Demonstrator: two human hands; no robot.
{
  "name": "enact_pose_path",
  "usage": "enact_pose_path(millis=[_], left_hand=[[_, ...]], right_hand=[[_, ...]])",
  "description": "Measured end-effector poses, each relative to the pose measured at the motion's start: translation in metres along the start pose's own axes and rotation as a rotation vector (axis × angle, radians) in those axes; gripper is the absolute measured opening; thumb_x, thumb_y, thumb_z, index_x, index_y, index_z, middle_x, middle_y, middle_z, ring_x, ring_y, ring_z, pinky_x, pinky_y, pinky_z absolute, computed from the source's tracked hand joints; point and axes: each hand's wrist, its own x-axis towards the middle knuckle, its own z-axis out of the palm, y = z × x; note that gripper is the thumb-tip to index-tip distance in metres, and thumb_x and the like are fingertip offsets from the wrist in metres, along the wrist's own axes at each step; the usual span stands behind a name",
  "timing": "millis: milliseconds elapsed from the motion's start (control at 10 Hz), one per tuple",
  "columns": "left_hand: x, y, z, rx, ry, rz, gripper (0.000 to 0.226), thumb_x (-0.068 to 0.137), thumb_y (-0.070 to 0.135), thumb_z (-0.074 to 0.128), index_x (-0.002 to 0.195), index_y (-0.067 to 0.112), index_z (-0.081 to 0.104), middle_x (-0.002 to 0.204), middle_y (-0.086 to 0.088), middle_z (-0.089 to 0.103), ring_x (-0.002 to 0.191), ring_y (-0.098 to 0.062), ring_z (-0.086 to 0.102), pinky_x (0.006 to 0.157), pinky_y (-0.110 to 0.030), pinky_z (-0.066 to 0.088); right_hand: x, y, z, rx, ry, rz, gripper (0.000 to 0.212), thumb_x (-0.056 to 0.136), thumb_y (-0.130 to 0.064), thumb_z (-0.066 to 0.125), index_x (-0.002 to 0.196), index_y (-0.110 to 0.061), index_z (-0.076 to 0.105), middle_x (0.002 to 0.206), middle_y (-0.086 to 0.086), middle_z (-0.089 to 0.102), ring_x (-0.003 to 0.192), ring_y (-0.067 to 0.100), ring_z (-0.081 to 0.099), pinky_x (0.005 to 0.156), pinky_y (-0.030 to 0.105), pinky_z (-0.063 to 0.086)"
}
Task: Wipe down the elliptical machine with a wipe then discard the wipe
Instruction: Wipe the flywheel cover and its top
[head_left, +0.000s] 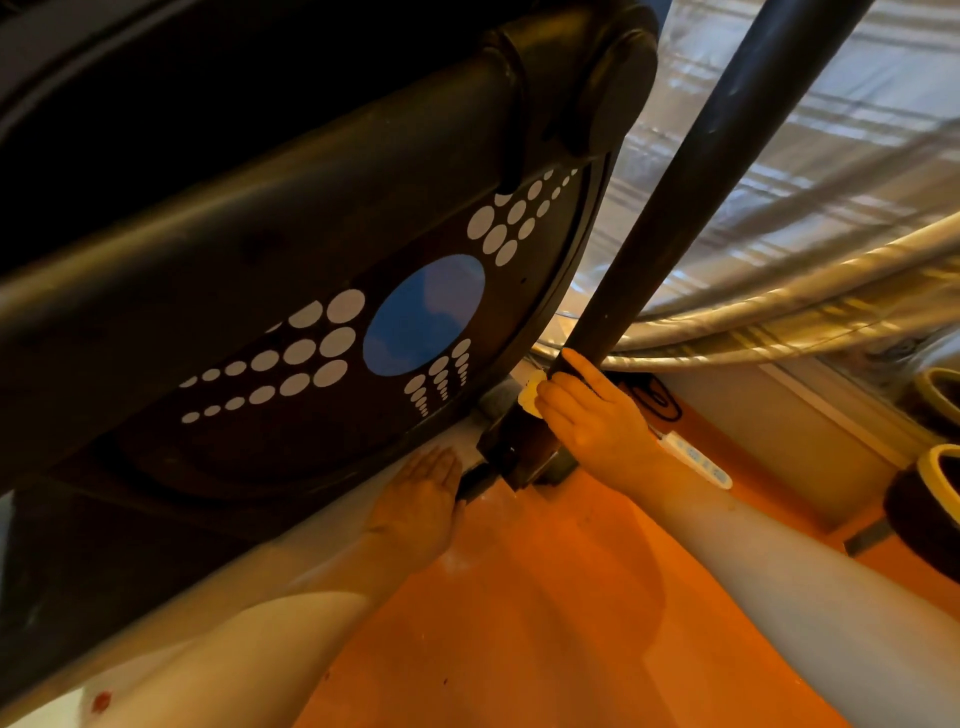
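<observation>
Elliptical machine (291, 291) filling the upper left, its dark round housing marked with white dots and a blue circle (423, 315). Orange floor (545, 597) below the housing, spreading to the lower right. Silvery plaid-patterned fabric (810, 171) right of the housing, bunched into folds along its lower edge. Black tube (691, 176) of the machine slanting down just right of the housing to a joint at its base. Two dark round containers with yellowish rims (930, 504) far right of the housing, near a pale wall. Right hand (597, 415) curled round the lower end of the tube, close beside the housing's bottom edge, pressing a pale wipe (532, 397) against it; only a small fold of the wipe showing at the fingertips. Left hand (423, 493) flat, fingers straight and together, resting against the housing's lower rim, holding nothing. White band (696, 457) at the right wrist.
</observation>
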Motion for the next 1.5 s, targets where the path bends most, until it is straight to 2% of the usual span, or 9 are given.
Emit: enact_pose_path(millis=[300, 500, 600, 700, 1000, 1200, 1300, 1400, 1500], left_hand=[[0.001, 0.0, 0.001, -0.016, 0.0, -0.01, 0.06, 0.107, 0.041, 0.021, 0.157, 0.011, 0.008, 0.166, -0.008, 0.007, 0.153, -0.021, 0.003, 0.12, -0.032, -0.003], [0.001, 0.0, 0.004, -0.044, 0.006, -0.016, 0.06, 0.107, 0.041, 0.023, 0.157, 0.01, 0.011, 0.165, -0.008, 0.009, 0.153, -0.02, 0.005, 0.121, -0.032, -0.001], [0.001, 0.0, 0.005, -0.049, 0.021, -0.02, 0.06, 0.107, 0.041, 0.025, 0.157, 0.01, 0.013, 0.165, -0.009, 0.011, 0.152, -0.021, 0.007, 0.119, -0.03, -0.003], [0.001, 0.0, 0.006, -0.044, 0.032, -0.016, 0.06, 0.107, 0.04, 0.024, 0.157, 0.009, 0.013, 0.165, -0.009, 0.012, 0.152, -0.021, 0.007, 0.116, -0.029, -0.005], [0.002, 0.0, 0.002, -0.028, -0.017, -0.021, 0.06, 0.107, 0.041, 0.02, 0.157, 0.01, 0.01, 0.166, -0.008, 0.007, 0.153, -0.02, 0.004, 0.121, -0.032, -0.001], [0.0, 0.001, 0.0, -0.037, -0.02, -0.03, 0.06, 0.107, 0.042, 0.021, 0.157, 0.011, 0.011, 0.165, -0.008, 0.008, 0.153, -0.02, 0.005, 0.121, -0.031, 0.0], [-0.001, 0.002, -0.002, -0.036, -0.015, -0.032, 0.06, 0.107, 0.041, 0.021, 0.157, 0.011, 0.01, 0.166, -0.008, 0.008, 0.153, -0.019, 0.004, 0.121, -0.031, 0.0], [0.0, 0.002, -0.003, -0.032, -0.029, -0.038, 0.06, 0.107, 0.041, 0.02, 0.157, 0.01, 0.008, 0.166, -0.008, 0.006, 0.153, -0.019, 0.003, 0.121, -0.031, 0.0], [0.001, 0.003, -0.003, -0.035, -0.044, -0.04, 0.06, 0.107, 0.041, 0.019, 0.157, 0.01, 0.007, 0.166, -0.008, 0.005, 0.153, -0.019, 0.002, 0.121, -0.032, 0.0]], right_hand=[[0.019, 0.014, -0.002, -0.017, 0.176, 0.028, 0.034, 0.085, -0.002, 0.063, 0.118, 0.0, 0.055, 0.099, 0.015, 0.068, 0.085, 0.028, 0.06, 0.083, 0.035, 0.038], [0.014, 0.021, -0.005, -0.191, 0.128, 0.068, 0.027, 0.09, -0.001, 0.05, 0.109, -0.003, 0.07, 0.124, 0.012, 0.064, 0.116, 0.028, 0.05, 0.105, 0.038, 0.026], [0.008, 0.027, -0.006, -0.283, 0.06, 0.016, 0.036, 0.092, 0.0, 0.045, 0.12, -0.004, 0.066, 0.135, 0.011, 0.059, 0.128, 0.028, 0.052, 0.119, 0.046, 0.006], [0.002, 0.031, -0.004, -0.352, 0.023, -0.016, 0.049, 0.09, 0.001, 0.048, 0.139, -0.006, 0.049, 0.146, 0.01, 0.049, 0.138, 0.028, 0.037, 0.119, 0.05, 0.002], [0.004, 0.034, -0.001, -0.247, -0.037, -0.024, 0.046, 0.096, -0.008, 0.028, 0.138, 0.001, 0.047, 0.144, 0.017, 0.049, 0.14, 0.029, 0.03, 0.122, 0.046, -0.003], [0.004, 0.042, -0.001, -0.328, -0.024, -0.083, 0.055, 0.089, -0.001, 0.027, 0.144, 0.0, 0.035, 0.152, 0.012, 0.027, 0.146, 0.03, 0.006, 0.121, 0.045, -0.007], [0.006, 0.047, -0.006, -0.362, 0.006, -0.055, 0.056, 0.093, 0.005, 0.012, 0.146, 0.0, 0.031, 0.154, 0.011, 0.028, 0.149, 0.032, -0.008, 0.121, 0.044, -0.007], [0.015, 0.059, -0.018, -0.417, 0.046, -0.011, 0.052, 0.097, 0.001, 0.017, 0.147, -0.002, 0.03, 0.156, 0.012, 0.028, 0.149, 0.029, -0.01, 0.121, 0.045, -0.007], [0.023, 0.072, -0.029, -0.471, 0.111, 0.041, 0.061, 0.091, -0.008, 0.051, 0.148, -0.005, 0.029, 0.158, 0.012, 0.02, 0.15, 0.029, -0.009, 0.12, 0.05, -0.007]])
